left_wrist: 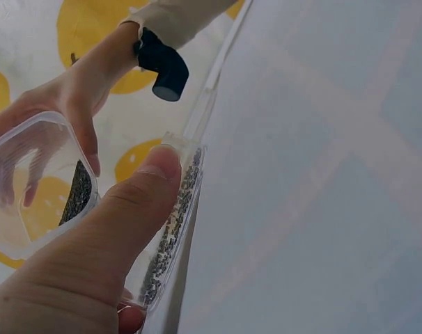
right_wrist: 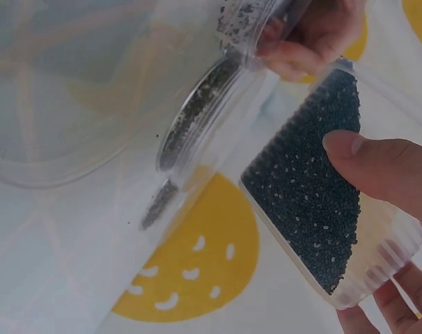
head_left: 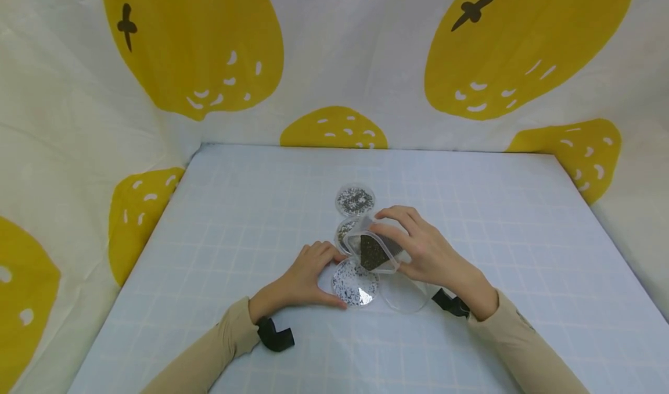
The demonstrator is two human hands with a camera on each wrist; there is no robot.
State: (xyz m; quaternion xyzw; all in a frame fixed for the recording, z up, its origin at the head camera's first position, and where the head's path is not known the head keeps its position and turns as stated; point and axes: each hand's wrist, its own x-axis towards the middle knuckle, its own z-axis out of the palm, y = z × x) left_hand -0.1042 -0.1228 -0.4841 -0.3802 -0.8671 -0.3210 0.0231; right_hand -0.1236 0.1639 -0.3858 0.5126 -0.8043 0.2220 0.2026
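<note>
My left hand [head_left: 305, 278] steadies the nearest petri dish [head_left: 355, 283] at its rim, thumb on the near side and fingers on the far side. A scatter of dark seeds covers the bottom of this dish. My right hand [head_left: 431, 254] grips a clear plastic tub [right_wrist: 378, 240], tilted with its mouth toward the dish. Inside the tub, small dark seeds [right_wrist: 308, 188] with a few pale ones slope against one wall. Behind the tub, partly hidden, is a second petri dish [head_left: 342, 231] with seeds; a third seeded dish [head_left: 355, 200] lies farther back.
An empty clear round dish or lid [head_left: 406, 301] lies right of the nearest dish, partly under the tub. A pale blue checked cloth [head_left: 251, 208] covers the table. White fabric [head_left: 355, 63] with yellow fruit prints hangs behind it. Black straps [head_left: 275, 336] circle both wrists.
</note>
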